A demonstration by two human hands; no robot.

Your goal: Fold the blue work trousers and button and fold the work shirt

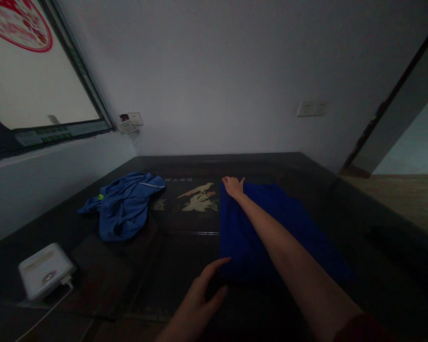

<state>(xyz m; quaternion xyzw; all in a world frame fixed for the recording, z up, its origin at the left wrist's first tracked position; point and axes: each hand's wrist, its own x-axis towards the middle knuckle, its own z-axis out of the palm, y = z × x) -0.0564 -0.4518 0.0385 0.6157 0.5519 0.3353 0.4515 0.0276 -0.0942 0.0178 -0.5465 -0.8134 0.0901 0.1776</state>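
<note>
A dark blue cloth [257, 228] lies folded lengthwise on a dark table [185, 247]. My right hand [233, 185] reaches across to its far left corner and rests there with fingers bent onto the fabric edge. My left hand [199, 297] sits at the cloth's near left corner, fingers extended and apart, fingertips touching the fabric. A lighter blue garment [124, 206] lies crumpled to the left, away from both hands.
A white box-shaped device [44, 270] with a white cable sits at the table's near left. A bird inlay [199, 195] decorates the tabletop. Wall sockets [130, 122] hang by the window at left; a doorway opens at right.
</note>
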